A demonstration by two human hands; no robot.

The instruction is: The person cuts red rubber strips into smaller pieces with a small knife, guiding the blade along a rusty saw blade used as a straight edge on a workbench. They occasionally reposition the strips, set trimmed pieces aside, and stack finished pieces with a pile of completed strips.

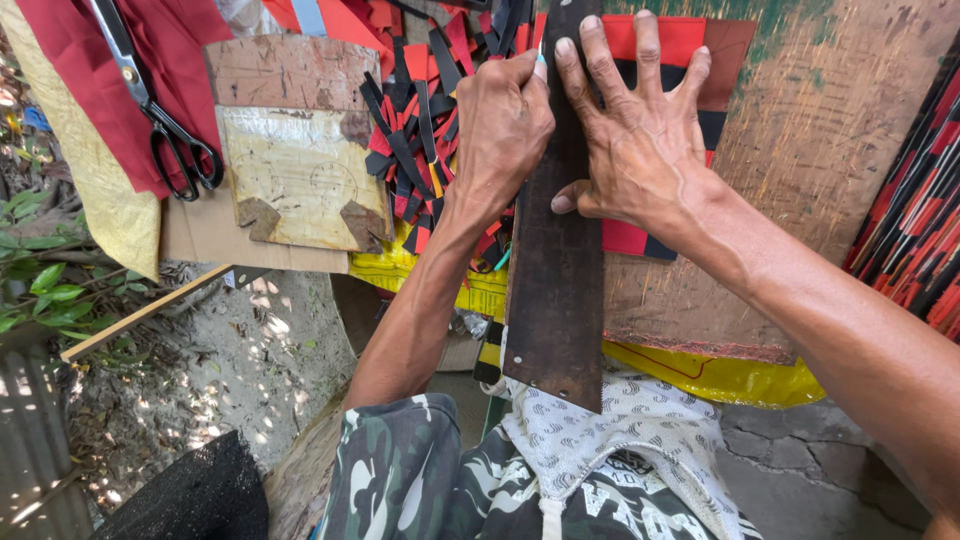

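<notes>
- Nearest: dark wooden straightedge [556, 300] runs from my lap up across the worn surface [830, 150], lying over red & black sheet material [640, 238].
- R hand [640, 140] flat on it, fingers [600, 60] spread wide, pressing down.
- L hand [503, 125] just beside its left edge, fingers curled tight on sth small; can't tell what.
- Straightedge looks stiff, heavy-ish; sheet thin, floppy, prob slides – best held flat under the palm.
- Beyond L hand: pile of cut red/black strips [420, 150]; scissors [165, 120] far left on red cloth [70, 60].
</notes>
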